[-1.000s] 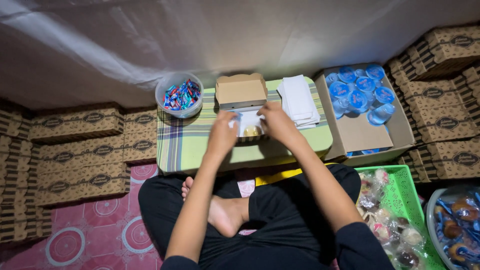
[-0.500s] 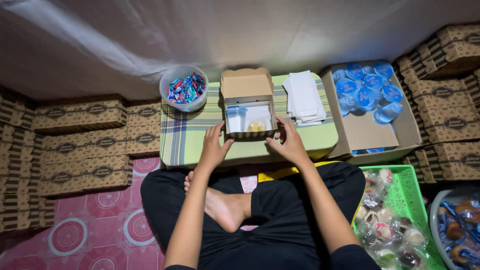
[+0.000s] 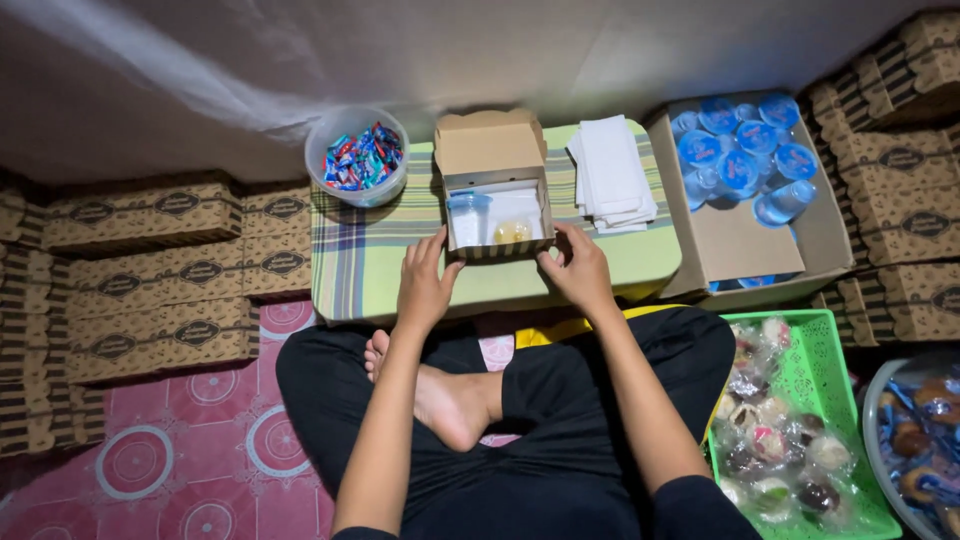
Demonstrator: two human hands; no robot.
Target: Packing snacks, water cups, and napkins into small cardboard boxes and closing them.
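An open brown cardboard snack box (image 3: 492, 150) stands on a low table with a plaid cloth (image 3: 370, 255). Its lid leans back. Inside are a water cup (image 3: 467, 216), white paper and a yellow snack (image 3: 512, 232). My left hand (image 3: 425, 283) rests on the table at the box's front left corner, fingers spread. Against the front right corner lies my right hand (image 3: 578, 268), fingers curled. Neither hand holds anything.
A clear tub of wrapped candies (image 3: 358, 156) sits at the table's left; a stack of white napkins (image 3: 612, 172) at its right. A carton of sealed water cups (image 3: 745, 155), a green basket of wrapped cakes (image 3: 790, 440), and stacked closed boxes (image 3: 150, 290) surround me.
My hands have drawn back from inside the box to its front corners. The box now stands open with its contents showing.
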